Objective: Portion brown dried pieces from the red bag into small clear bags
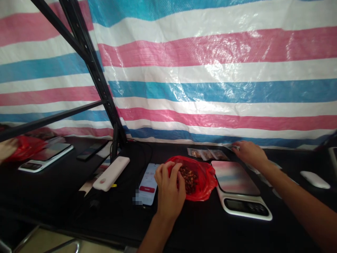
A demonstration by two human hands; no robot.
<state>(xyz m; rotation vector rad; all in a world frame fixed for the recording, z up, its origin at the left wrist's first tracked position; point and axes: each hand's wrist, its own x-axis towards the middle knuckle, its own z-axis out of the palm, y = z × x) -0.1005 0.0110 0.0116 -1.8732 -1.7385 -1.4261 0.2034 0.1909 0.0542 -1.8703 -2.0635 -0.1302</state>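
A red plastic bag [206, 182] lies open on the black table, full of small brown dried pieces [189, 179]. My left hand [171, 186] is curled over the bag's left rim, fingers bent against the plastic; its fingertips are partly hidden. Behind the scale, my right hand [250, 153] pinches a small clear packet [232, 147] near the striped sheet. To its left lies a row of small filled clear packets [206, 154]. Between my hands stands a white kitchen scale [237, 179] with nothing on its shiny plate.
A lit phone [149, 184] and a white power bank [112, 173] lie left of the bag. More clear packets [263, 177] lie under my right forearm, near a white rounded case [315, 179]. A black metal frame [96, 73] rises left. Beyond it are another person's hand [7, 149] and another scale [47, 158].
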